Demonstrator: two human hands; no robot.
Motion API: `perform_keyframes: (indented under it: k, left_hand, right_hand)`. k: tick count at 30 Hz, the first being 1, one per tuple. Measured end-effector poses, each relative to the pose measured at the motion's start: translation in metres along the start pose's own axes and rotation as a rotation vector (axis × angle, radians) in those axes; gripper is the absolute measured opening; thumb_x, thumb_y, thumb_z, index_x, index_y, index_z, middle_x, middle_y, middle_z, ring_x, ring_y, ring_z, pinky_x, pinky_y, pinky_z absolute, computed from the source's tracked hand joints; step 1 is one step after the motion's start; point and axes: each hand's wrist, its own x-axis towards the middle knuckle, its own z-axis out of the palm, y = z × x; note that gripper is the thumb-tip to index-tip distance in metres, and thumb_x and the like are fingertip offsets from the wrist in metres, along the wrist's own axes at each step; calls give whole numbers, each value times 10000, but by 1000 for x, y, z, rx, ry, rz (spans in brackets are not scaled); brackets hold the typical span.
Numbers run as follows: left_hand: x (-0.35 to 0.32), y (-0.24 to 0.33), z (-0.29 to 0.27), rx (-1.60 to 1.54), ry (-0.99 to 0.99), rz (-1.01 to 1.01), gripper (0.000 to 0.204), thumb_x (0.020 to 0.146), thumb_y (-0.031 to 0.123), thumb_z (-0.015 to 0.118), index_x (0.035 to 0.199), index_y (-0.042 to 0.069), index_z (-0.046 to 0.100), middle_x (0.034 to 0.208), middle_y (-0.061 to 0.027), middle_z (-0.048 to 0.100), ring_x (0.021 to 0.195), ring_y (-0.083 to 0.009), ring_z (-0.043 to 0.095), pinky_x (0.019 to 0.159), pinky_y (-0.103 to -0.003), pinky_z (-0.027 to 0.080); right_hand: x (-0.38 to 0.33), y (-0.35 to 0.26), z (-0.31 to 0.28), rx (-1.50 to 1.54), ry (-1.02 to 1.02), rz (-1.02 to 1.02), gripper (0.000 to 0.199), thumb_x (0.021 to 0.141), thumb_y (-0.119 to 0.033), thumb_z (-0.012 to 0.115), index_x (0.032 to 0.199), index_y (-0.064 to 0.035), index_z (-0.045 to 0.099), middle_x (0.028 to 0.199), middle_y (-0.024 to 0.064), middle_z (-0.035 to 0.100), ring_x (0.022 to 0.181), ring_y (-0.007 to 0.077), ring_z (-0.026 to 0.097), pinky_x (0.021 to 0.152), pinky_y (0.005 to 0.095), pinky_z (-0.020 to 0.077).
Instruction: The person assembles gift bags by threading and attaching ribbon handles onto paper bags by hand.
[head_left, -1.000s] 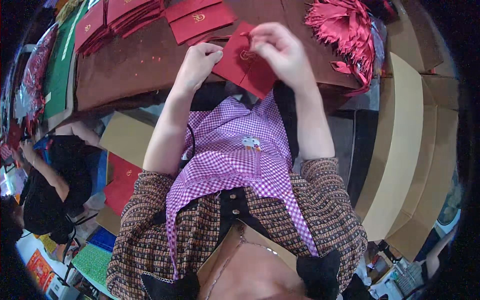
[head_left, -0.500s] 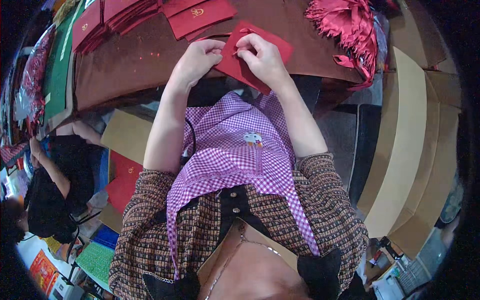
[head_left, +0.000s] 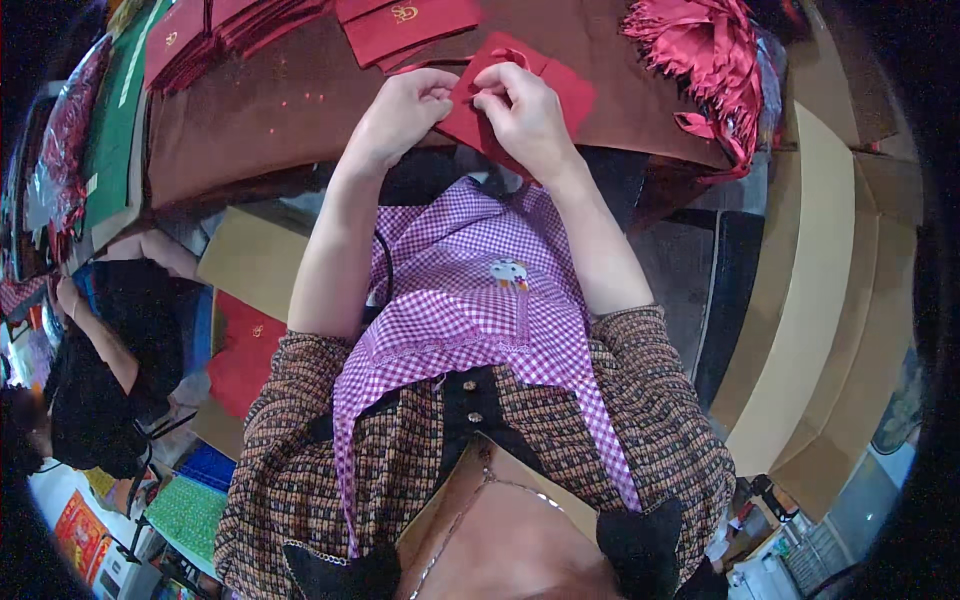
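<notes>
A flat red paper envelope is at the near edge of the brown-covered table, tilted, with a small red ribbon loop at its far side. My right hand lies over the envelope, thumb and forefinger pinched together against it. Curled at the envelope's left edge is my left hand, its fingers closed; what they pinch is too small to make out. Beyond my hands lies a group of red envelopes with a gold emblem. To the right sits a bundle of red ribbons.
More stacked red envelopes stand at the far left of the brown table cover. A green board and a plastic-wrapped red bundle are beside them. Open cardboard rises at my right. Another person sits at left.
The envelope has shifted slightly up and right with my right hand. My left hand has moved slightly right, with its fingers curled closer. The whole view has tilted a little.
</notes>
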Motion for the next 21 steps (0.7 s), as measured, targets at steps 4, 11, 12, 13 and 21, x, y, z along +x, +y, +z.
perform_keyframes:
  k: [4, 11, 12, 13, 21]
  left_hand:
    - [1, -2, -1, -5, 1, -6, 341, 833, 43, 587, 1159, -56, 571, 916, -14, 605, 814, -78, 531, 731, -219, 451]
    - [5, -11, -1, 13, 17, 18, 343, 829, 42, 589, 1157, -56, 574, 915, -10, 602, 798, -69, 524, 721, -213, 445]
    - [6, -16, -3, -5, 15, 18, 349, 826, 41, 590, 1161, -55, 573, 911, -7, 599, 796, -68, 523, 718, -211, 444]
    - [4, -13, -1, -3, 15, 17, 349, 826, 41, 590, 1161, -55, 573, 911, -7, 599, 796, -68, 523, 718, -211, 444]
    - [2, -6, 6, -63, 68, 33, 342, 819, 33, 591, 1145, -70, 577, 887, 3, 589, 787, -56, 517, 706, -200, 439]
  right_hand:
    - [-1, 1, 2, -201, 14, -157, 89, 768, -58, 642, 852, -39, 617, 792, 96, 626, 796, 274, 608, 737, 367, 456]
    - [-3, -5, 2, -325, 9, -197, 81, 771, -75, 634, 852, -74, 629, 801, 60, 612, 834, 248, 575, 756, 372, 401]
    - [-3, -5, 4, -355, 8, -213, 76, 771, -77, 633, 846, -72, 626, 797, 57, 607, 829, 243, 569, 750, 374, 395]
    - [-4, -4, 4, -381, 16, -224, 71, 770, -80, 633, 840, -69, 624, 792, 53, 602, 824, 238, 562, 744, 377, 388]
    - [-2, -3, -2, -499, 20, -326, 55, 777, -108, 628, 800, -69, 597, 751, 50, 583, 769, 231, 549, 719, 369, 374]
